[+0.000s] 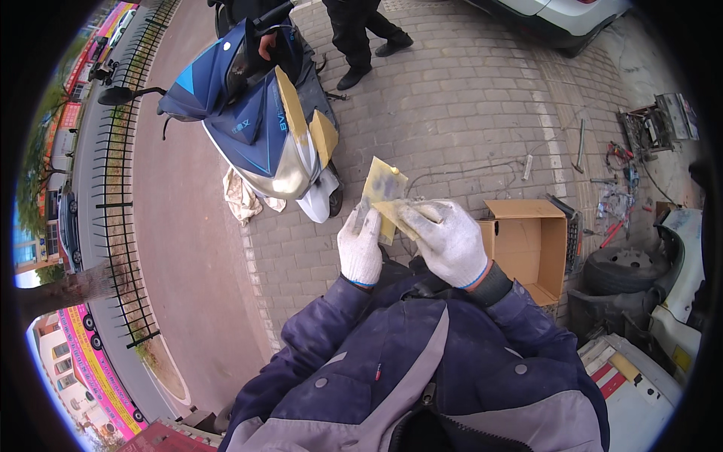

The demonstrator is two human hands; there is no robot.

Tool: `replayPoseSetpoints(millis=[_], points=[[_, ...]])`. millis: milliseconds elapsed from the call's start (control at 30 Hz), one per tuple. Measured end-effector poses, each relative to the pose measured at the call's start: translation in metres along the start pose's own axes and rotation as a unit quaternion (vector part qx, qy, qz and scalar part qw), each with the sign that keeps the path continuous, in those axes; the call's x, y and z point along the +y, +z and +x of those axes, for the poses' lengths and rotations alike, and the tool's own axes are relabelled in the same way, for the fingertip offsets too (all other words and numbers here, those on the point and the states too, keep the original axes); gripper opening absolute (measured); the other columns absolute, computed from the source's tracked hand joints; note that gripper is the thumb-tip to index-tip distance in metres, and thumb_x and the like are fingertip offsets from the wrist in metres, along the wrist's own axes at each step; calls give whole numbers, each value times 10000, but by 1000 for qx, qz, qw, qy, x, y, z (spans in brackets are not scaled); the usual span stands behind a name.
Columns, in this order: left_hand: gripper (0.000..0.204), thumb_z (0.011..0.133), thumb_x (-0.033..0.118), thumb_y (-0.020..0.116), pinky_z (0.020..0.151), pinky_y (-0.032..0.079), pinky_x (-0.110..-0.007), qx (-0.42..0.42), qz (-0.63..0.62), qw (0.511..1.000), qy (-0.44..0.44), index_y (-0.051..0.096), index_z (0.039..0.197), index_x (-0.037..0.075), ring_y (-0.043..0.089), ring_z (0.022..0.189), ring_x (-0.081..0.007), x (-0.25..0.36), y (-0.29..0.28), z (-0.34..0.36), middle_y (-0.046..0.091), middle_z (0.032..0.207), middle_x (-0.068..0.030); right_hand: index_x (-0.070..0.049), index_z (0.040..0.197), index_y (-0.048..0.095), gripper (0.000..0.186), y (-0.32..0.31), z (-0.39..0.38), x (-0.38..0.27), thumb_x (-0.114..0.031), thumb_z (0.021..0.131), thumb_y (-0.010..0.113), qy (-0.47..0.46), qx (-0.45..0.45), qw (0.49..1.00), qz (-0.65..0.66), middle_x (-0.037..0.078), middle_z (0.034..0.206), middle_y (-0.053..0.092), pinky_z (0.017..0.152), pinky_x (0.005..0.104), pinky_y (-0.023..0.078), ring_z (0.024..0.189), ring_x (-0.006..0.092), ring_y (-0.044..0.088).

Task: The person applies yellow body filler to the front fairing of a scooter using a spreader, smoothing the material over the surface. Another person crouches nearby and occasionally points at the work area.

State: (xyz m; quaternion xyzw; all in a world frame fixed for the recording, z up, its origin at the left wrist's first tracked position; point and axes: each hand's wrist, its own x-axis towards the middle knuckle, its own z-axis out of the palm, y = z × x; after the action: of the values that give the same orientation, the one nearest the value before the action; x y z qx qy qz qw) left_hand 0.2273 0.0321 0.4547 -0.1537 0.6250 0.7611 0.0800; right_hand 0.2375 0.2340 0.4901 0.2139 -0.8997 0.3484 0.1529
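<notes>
Both my hands wear white work gloves and meet in front of my chest. My left hand is closed on the lower part of a thin yellowish plate. Grey smears mark the plate's face, and a small yellow dab sits near its upper right edge. My right hand, closed, grips a flat yellowish scraper. The scraper lies across the plate close to my left thumb; whether they touch I cannot tell. Its gripped end is hidden by the glove.
Ahead stands a blue scooter with yellowish covering sheets, a person's legs behind it. An open cardboard box is at my right, near a wheel and scattered tools. A cloth lies by the scooter.
</notes>
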Motion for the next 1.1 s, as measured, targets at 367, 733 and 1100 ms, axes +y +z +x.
replayPoseSetpoints(millis=[367,733,1100], points=[[444,1118,234,613,900,586,-341,38,228,971,59,636,1458,-51,766,981,-222,13,-10,-16,794,1092,-224,-84,1288,757,307,29,0,85,-104,982,741,123,118,984,-54,145,1144,768,902,464,578,1040,374,703],[707,777,-9,725,1081,497,-528,24,606,720,338,602,1472,25,594,1270,-453,47,-26,11,595,1462,-220,-74,1299,756,477,-7,26,12,21,831,749,-6,59,997,-51,127,1201,757,926,466,575,1063,376,698],[563,852,51,687,953,526,-506,35,616,663,425,606,1395,-75,641,1108,-411,50,-25,12,602,1417,-254,-73,1143,782,397,-16,43,3,-1,757,729,-84,-54,993,-56,127,1163,770,970,494,563,1110,371,726]])
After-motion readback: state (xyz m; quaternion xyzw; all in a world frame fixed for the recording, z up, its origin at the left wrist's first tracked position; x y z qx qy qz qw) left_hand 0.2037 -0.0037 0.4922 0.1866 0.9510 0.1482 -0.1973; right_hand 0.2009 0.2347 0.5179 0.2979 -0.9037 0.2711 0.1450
